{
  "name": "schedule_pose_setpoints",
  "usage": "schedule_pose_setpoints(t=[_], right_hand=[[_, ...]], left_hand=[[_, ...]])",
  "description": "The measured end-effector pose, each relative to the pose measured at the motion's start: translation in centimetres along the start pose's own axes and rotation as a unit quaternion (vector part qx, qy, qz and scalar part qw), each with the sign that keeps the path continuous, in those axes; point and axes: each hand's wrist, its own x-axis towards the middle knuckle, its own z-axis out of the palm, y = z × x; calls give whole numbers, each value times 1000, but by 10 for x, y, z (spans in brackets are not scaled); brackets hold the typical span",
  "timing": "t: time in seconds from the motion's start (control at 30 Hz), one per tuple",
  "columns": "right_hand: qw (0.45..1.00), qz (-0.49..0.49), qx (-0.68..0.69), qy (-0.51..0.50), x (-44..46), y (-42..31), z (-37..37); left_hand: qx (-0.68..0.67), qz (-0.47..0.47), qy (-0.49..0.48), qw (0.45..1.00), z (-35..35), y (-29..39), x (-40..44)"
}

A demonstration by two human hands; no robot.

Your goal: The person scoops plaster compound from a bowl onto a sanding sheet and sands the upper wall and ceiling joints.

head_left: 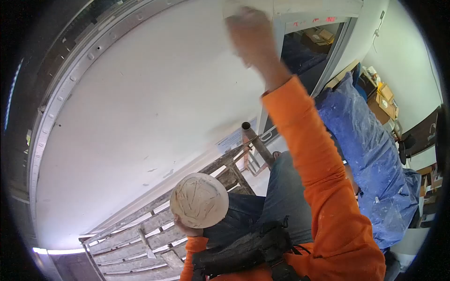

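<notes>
My left hand point(190, 228) grips the lower edge of a round, cream-coloured plate point(199, 200) smeared with ridged putty. Most of its fingers are hidden under the plate. My right hand point(253, 35) is raised to the upper part of the white wall point(140, 93), beside the top corner of a door or window frame. It is blurred but looks closed; whatever it holds cannot be made out. A beige patch point(229, 8) shows on the wall by its knuckles.
Below me is a slatted platform point(126, 253) with a metal pipe point(258, 143) at its end. Blue plastic sheeting point(361, 154) covers a pile on the right, with cardboard boxes point(385, 100) behind. A perforated metal strip point(70, 84) edges the wall.
</notes>
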Motion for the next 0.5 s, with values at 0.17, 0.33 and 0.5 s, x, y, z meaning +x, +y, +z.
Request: schedule_pose_setpoints(t=[0.17,0.33,0.5], right_hand=[[956,-58,275,85,-33,-43,-5],[981,-186,-46,-41,-23,49,-26],[947,-271,112,131,15,71,-68]], left_hand=[[25,-6,-6,1000,61,20,-14],[187,58,10,981,87,21,-23],[130,42,14,991,90,23,-19]])
